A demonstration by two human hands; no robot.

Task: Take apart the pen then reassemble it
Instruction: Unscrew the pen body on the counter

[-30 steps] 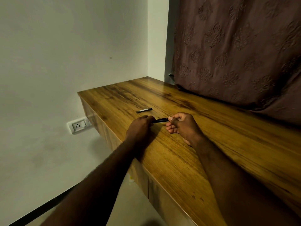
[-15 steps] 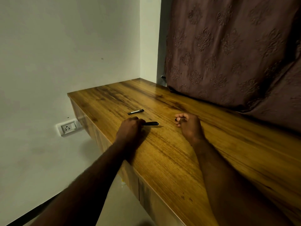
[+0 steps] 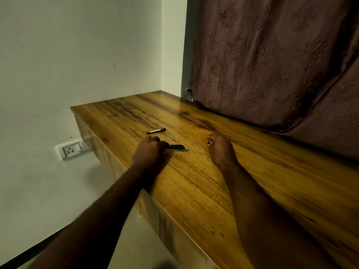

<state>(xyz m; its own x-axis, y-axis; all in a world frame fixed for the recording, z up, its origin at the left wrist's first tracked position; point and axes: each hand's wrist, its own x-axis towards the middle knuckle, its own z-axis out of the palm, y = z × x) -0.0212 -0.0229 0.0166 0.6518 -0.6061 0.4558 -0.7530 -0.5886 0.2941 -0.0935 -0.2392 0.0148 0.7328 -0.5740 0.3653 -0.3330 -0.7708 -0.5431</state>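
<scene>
Pen barrel (image 3: 175, 146) lies near the left edge of the worktop (image 3: 194, 191), its rear gripped by the left hand (image 3: 147, 152), tip toward the right hand (image 3: 219, 148), whose curled fingers may pinch a small part, I cannot tell. With a loose black piece (image 3: 156, 131) just beyond it, hold the barrel level and feed parts straight along its axis

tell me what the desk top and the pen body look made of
Desk top: wood or a wood-look laminate with a glossy finish; it shows streaked grain and a sheen toward the far edge. Pen body: probably black plastic, smooth, with a faint highlight; its pale tip is too small to judge.
</scene>
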